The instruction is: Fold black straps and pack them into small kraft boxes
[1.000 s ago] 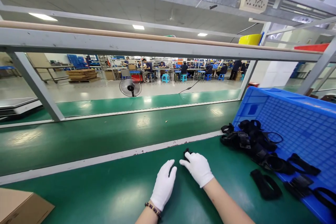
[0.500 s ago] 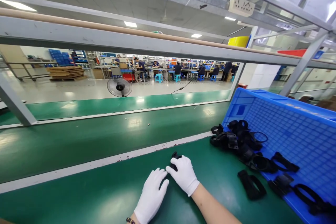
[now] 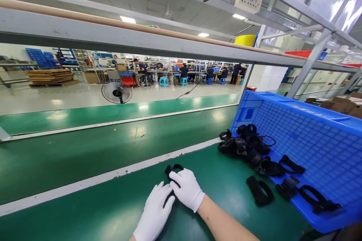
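My right hand [image 3: 186, 189], in a white glove, has its fingers curled over a black strap [image 3: 177, 167] on the green work surface. A loop and a small dark end of the strap show beyond the fingers; the rest is hidden under the hand. Just left of it lies my left hand [image 3: 155, 211], also white-gloved, fingers stretched out and thumb apart. Its fingertips come close to the right hand's fingers; whether they touch the strap I cannot tell. More black looped straps [image 3: 260, 191] lie to the right.
A blue crate [image 3: 288, 115] lies on its side at the right, with several black straps spilling from its opening. A white strip [image 3: 135, 167] crosses the green surface. A grey metal frame [image 3: 141, 39] spans above. Beyond are a fan [image 3: 116, 92] and several seated people.
The view has swung a little to the right, so things sit further left. More of the strap's loop shows beyond my right hand. Both hands stay close together at it.
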`<state>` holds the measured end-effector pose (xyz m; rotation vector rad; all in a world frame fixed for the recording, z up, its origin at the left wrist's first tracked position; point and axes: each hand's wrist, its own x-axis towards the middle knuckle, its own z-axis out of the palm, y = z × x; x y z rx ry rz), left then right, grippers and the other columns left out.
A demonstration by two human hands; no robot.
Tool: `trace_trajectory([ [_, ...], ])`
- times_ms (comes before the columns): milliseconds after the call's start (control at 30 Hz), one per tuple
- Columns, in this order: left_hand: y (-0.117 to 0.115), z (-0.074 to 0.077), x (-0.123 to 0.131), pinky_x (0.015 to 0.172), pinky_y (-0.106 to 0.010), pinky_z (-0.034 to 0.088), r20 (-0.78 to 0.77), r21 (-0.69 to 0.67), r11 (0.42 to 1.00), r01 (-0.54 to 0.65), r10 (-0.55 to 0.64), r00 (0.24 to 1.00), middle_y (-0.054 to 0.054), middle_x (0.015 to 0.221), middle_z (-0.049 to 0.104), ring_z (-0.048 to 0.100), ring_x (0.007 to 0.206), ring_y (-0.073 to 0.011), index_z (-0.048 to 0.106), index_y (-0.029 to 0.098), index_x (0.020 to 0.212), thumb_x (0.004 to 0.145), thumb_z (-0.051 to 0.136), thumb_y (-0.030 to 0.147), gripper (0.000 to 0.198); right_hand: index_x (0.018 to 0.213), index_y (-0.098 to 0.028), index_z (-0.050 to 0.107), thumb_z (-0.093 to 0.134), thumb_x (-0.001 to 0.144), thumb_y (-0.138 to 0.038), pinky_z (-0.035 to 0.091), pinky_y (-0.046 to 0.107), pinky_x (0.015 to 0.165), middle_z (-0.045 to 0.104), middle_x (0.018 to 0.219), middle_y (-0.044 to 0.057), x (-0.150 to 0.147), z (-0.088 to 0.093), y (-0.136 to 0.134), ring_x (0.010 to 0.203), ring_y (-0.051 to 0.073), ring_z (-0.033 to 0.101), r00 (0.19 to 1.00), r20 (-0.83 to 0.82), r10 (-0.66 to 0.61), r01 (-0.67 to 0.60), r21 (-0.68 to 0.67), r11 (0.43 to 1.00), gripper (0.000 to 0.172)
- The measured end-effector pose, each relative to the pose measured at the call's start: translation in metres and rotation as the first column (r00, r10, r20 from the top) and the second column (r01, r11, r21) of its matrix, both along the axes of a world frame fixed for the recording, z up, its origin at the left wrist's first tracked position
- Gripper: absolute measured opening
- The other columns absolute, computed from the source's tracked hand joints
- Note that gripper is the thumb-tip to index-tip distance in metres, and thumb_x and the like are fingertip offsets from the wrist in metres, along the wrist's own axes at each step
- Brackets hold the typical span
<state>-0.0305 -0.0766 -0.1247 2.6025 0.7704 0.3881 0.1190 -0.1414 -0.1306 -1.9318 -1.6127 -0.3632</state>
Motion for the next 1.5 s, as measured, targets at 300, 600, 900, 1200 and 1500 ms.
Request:
trace_trajectory([
  [300,0.0,0.0,0.0,0.111,-0.054,0.032,0.006,0.011,1.0,0.01,-0.01,1.0,0.001,0.13,0.058,0.044,0.13,-0.0269,0.06,0.03,0.119,0.089,0.044,0.034,0.034,0.103,-0.027,0.06,0.05,0.083,-0.024,0.038,0.033,0.085,0.06,0.075,0.0,0.0,0.004,-0.002,0.075,0.017,0.055,1.0,-0.006,0.014,-0.014,-0.004,1.0,0.022],
  [600,0.001,0.004,0.002,0.112,-0.054,0.031,0.059,-0.026,0.999,0.039,-0.037,0.998,0.001,0.127,0.061,0.047,0.128,-0.0252,0.062,0.029,0.116,0.09,0.043,0.032,0.032,0.102,-0.026,0.062,0.049,0.084,-0.025,0.038,0.031,0.08,0.061,0.074,0.0,0.003,0.006,-0.002,0.074,0.017,0.056,0.999,-0.01,0.034,-0.034,-0.026,0.999,0.022],
  [900,0.002,0.005,0.002,0.112,-0.053,0.032,0.06,-0.053,0.998,0.034,-0.031,0.998,0.0,0.126,0.062,0.046,0.128,-0.0246,0.063,0.029,0.114,0.091,0.043,0.031,0.031,0.104,-0.025,0.063,0.05,0.085,-0.026,0.038,0.03,0.072,0.064,0.077,0.001,0.007,0.008,-0.002,0.073,0.017,0.057,0.998,-0.014,0.061,-0.062,-0.029,0.998,0.023],
  [1200,-0.005,0.013,0.001,0.112,-0.053,0.031,0.068,-0.066,0.997,0.044,-0.04,0.997,0.001,0.126,0.061,0.046,0.128,-0.0248,0.061,0.029,0.116,0.09,0.044,0.026,0.031,0.105,-0.023,0.063,0.047,0.088,-0.025,0.04,0.03,0.073,0.065,0.079,0.002,0.009,0.009,-0.004,0.075,0.017,0.059,0.996,-0.022,0.092,-0.092,-0.022,0.995,0.023],
  [1500,-0.011,0.012,-0.001,0.113,-0.053,0.031,0.04,-0.043,0.998,0.036,-0.035,0.999,-0.001,0.129,0.059,0.043,0.13,-0.0262,0.056,0.026,0.121,0.089,0.047,0.025,0.033,0.11,-0.023,0.063,0.047,0.089,-0.026,0.044,0.031,0.078,0.067,0.083,0.003,0.011,0.003,-0.005,0.079,0.017,0.061,0.991,-0.054,0.12,-0.121,-0.023,0.992,0.027],
])
